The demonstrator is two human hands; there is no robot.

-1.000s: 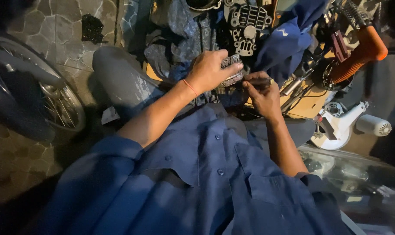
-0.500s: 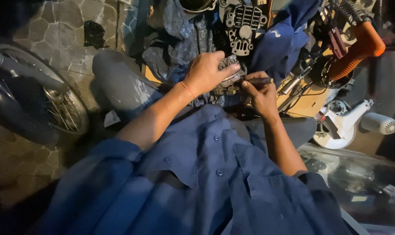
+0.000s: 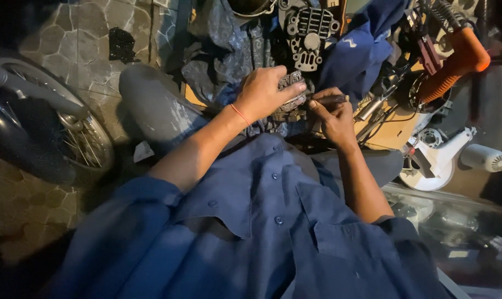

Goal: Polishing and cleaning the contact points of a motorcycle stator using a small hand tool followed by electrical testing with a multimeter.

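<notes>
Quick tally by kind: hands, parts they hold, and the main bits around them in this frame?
Hands: 2, left hand, right hand
Small metal engine part held in the left hand: 1
Slim dark tool in the right hand: 1
Finned engine casting: 1
Spoked wheel: 1
Orange-handled tool: 1
White plastic housing: 1
Total: 8
</notes>
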